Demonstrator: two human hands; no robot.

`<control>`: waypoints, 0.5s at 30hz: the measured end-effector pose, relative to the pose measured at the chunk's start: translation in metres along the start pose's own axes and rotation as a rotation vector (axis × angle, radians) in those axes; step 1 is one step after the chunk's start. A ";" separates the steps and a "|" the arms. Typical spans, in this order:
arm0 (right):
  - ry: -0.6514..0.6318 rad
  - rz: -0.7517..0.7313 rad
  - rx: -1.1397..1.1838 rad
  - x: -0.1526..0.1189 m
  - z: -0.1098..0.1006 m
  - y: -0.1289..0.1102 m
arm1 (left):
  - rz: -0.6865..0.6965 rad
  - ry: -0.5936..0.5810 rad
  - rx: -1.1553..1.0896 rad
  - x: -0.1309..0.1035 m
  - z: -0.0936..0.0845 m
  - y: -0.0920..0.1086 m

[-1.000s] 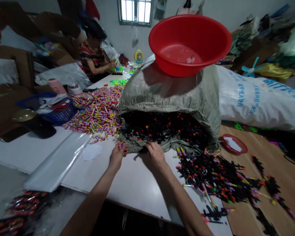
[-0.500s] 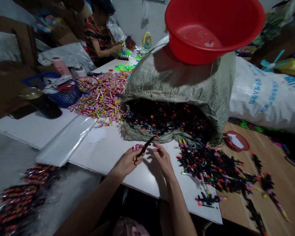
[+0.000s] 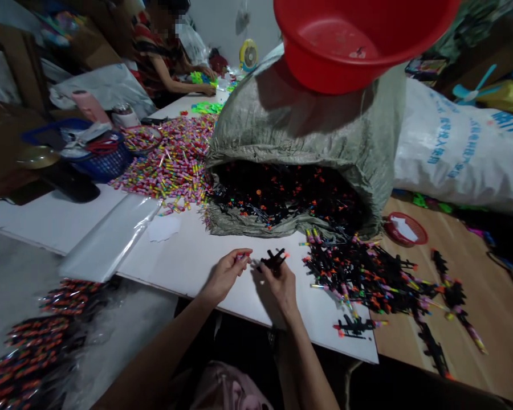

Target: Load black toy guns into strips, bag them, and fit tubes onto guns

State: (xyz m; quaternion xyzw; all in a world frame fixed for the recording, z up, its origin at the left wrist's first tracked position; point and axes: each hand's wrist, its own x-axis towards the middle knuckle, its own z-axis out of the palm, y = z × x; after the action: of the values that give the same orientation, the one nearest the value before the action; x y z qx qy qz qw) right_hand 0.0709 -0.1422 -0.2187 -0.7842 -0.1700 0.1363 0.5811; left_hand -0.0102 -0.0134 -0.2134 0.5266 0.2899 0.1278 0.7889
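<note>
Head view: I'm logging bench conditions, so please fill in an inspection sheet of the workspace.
Surface: white tabletop, with a brown surface at its right.
Things: small coloured tubes in a pile; black toy parts inside the grey sack, more in a heap near its right side.
Clutter: blue basket, paper scrap, plastic sheeting, red basket.
Hands: left hand holds a small pink piece; right hand holds a black toy piece with a reddish tip.
Cables: nothing seen for certain.
Surroundings: co-worker by the table's far end, yellow fan, red basin on the sack.
</note>
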 end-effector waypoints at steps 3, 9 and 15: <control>0.058 0.004 0.156 -0.004 0.008 -0.018 | 0.044 -0.010 0.033 -0.001 0.005 -0.002; 0.103 0.059 0.232 -0.008 0.013 -0.039 | 0.093 -0.016 0.030 -0.004 0.007 0.004; 0.056 0.108 0.283 -0.011 0.007 -0.042 | 0.123 -0.109 0.154 -0.009 0.009 0.008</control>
State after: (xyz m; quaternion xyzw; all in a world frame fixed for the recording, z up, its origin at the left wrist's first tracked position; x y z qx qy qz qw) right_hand 0.0536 -0.1291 -0.1805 -0.7058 -0.0904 0.1681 0.6822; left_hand -0.0111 -0.0218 -0.2004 0.6088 0.2225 0.1246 0.7512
